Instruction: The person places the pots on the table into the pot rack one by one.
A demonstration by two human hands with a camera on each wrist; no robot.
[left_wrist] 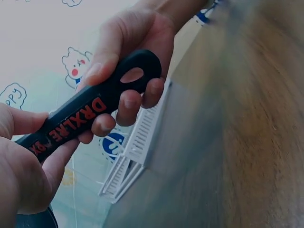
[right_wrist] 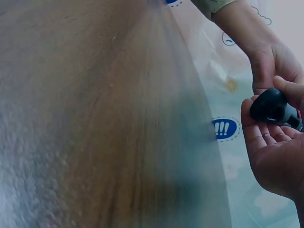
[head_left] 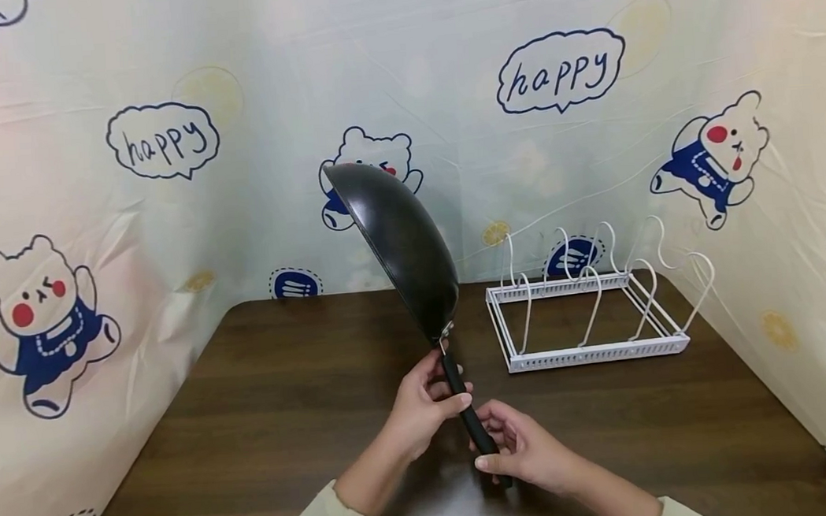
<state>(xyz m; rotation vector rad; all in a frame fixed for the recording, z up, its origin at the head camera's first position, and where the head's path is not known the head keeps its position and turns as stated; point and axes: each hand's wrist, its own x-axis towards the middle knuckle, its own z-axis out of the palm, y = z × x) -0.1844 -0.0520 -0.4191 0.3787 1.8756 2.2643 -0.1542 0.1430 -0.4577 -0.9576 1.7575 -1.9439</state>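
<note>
Gripping wok [head_left: 401, 243] handle: left hand [head_left: 422, 407], right hand [head_left: 520, 449].

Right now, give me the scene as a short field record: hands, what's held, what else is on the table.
left hand: grips upper part of the handle
right hand: grips the handle's lower end
pan: black, held tilted up above the table, handle black with red lettering
rack: white wire, on the table, right of the pan, no pan in it
table: dark wood
backdrop: cartoon bear print sheet
</note>
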